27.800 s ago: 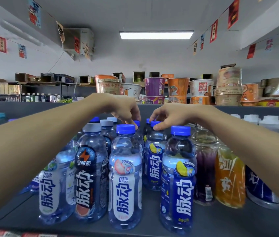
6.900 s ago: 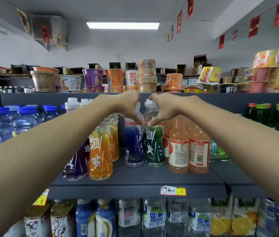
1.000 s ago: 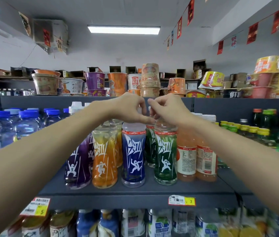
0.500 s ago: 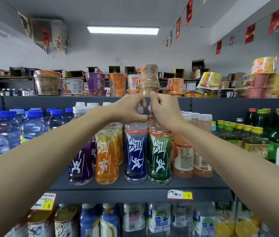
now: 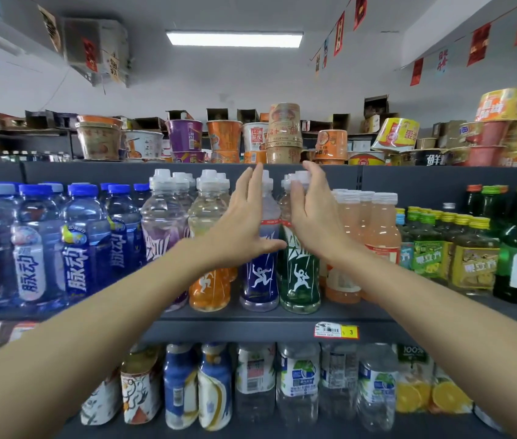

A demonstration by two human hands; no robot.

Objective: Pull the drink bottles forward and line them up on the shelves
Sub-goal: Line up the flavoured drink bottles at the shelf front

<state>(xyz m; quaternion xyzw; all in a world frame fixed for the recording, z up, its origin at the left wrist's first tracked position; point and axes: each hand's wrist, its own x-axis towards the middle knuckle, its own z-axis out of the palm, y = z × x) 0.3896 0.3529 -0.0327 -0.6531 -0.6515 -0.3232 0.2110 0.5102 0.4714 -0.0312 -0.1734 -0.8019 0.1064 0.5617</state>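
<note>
We are stretching both arms toward the middle shelf (image 5: 251, 324). Our left hand (image 5: 242, 228) is spreading flat with straight fingers in front of the blue bottle (image 5: 258, 280), gripping nothing. Our right hand (image 5: 314, 221) is likewise lying released, fingers extended, before the green bottle (image 5: 300, 280). Both bottles are standing upright, side by side, at the shelf's front edge, between the orange bottle (image 5: 209, 286) and the peach bottles (image 5: 380, 229). Whether our palms are actually touching the bottles, we cannot tell.
</note>
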